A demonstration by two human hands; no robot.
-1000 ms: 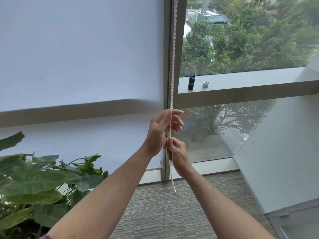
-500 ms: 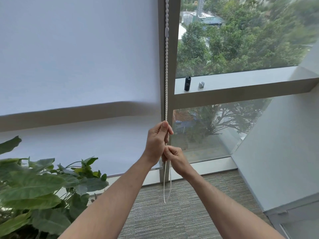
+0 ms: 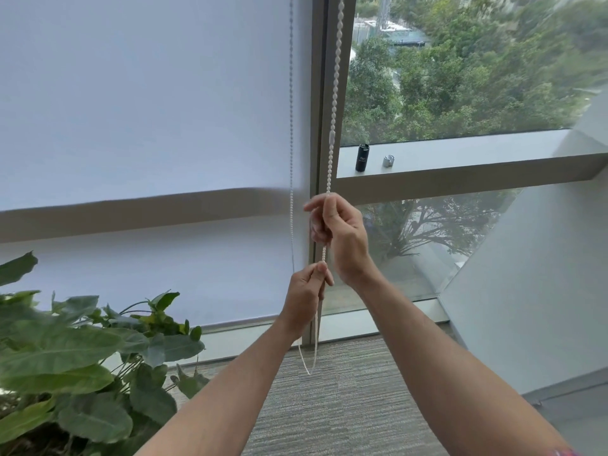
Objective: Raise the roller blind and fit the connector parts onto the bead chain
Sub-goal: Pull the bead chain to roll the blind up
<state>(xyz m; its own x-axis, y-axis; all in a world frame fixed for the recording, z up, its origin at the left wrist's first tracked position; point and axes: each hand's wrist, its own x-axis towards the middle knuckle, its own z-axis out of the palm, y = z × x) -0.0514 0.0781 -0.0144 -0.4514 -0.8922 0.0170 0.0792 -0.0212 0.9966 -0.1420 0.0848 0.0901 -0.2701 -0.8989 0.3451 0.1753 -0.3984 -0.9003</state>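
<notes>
The bead chain (image 3: 334,93) hangs straight down beside the window post, its long axis upright. The right hand (image 3: 342,235) curls round it higher up; the left hand (image 3: 304,297) pinches it just below. White beads, one longer connector (image 3: 331,138) above both hands. The blind (image 3: 148,110) sits low.
</notes>
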